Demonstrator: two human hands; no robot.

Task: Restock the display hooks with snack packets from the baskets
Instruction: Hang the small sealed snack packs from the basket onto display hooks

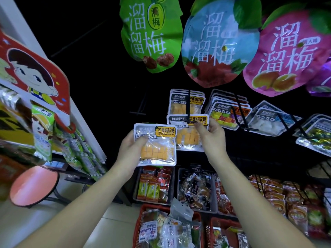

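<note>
Clear mango-candy packet (pixel 155 144), orange cubes inside, pinched in left hand (pixel 131 150) mid-frame. Right hand (pixel 212 136) clamped on matching second packet (pixel 188 132) at black display hook (pixel 188 111).

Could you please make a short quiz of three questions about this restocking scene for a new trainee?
1. True or false: the left hand holds a mango candy packet.
2. The right hand holds its packet at: A) the black hook B) the red basket C) the pink stool
3. What colour are the candy cubes in both held packets?

Key: 1 true; 2 A; 3 orange.
</note>
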